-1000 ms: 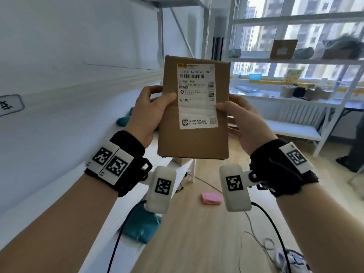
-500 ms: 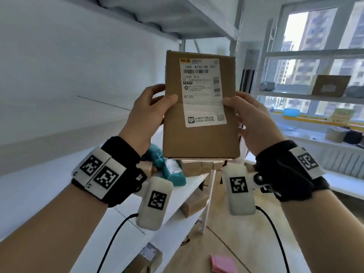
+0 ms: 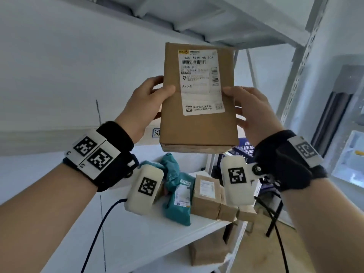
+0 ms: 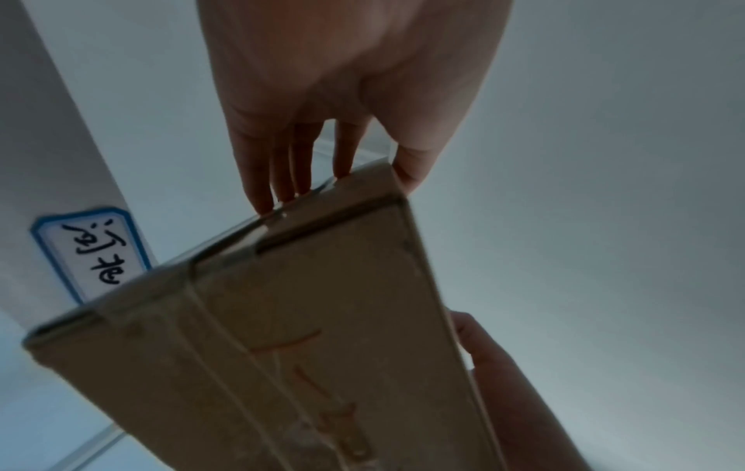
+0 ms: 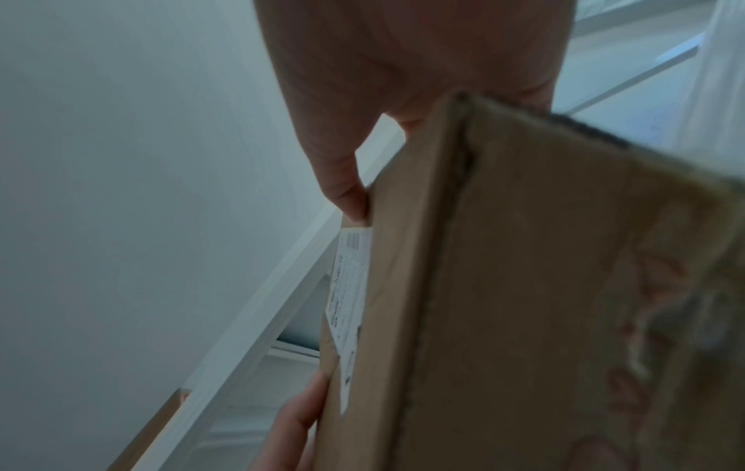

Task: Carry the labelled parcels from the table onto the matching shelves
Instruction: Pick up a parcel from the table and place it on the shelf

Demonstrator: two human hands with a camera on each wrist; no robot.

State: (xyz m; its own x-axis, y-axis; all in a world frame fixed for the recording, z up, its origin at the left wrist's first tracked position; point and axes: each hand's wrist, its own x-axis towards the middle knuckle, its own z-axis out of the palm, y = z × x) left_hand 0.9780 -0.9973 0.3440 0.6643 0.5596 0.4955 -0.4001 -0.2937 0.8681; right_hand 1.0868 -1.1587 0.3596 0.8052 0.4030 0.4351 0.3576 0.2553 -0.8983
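Observation:
A flat brown cardboard parcel with a white shipping label reading A730 is held upright in front of the white shelving. My left hand grips its left edge, thumb on the front and fingers behind. My right hand grips the right edge the same way. In the left wrist view the fingers lie along the parcel edge, beside a blue-framed shelf tag. The right wrist view has the thumb pressed on the parcel front.
A white shelf below my hands carries teal mailer bags and small brown boxes. Another brown box sits on a lower level. The underside of an upper shelf is overhead. A grey upright post stands at right.
My view has tilted up and turned toward the shelf unit on the left. Both hands have kept the parcel upright, now closer to the shelf with the teal bags and boxes.

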